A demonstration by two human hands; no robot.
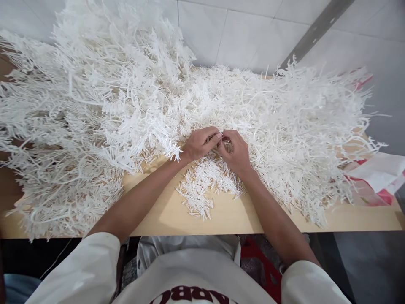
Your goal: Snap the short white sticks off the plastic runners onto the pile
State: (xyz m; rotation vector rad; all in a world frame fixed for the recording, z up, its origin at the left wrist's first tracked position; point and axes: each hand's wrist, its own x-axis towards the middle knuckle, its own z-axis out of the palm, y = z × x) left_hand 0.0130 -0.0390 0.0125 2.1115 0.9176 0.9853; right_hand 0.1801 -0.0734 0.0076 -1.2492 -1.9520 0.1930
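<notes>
A large heap of white, branching plastic-like strands (133,93) covers most of the wooden table (152,215). My left hand (202,142) and my right hand (234,150) meet at the heap's middle, fingertips close together in a pinch. What lies between the fingertips is too small to make out against the white strands. Just below my hands, a small loose pile of short white pieces (202,185) rests on the tabletop, near its front edge.
At the table's right end lies a white and red plastic bag (376,177). A grey tiled wall (247,33) stands behind the heap, with a dark metal bar (316,31) slanting across it. A red object (261,266) is under the table's front edge.
</notes>
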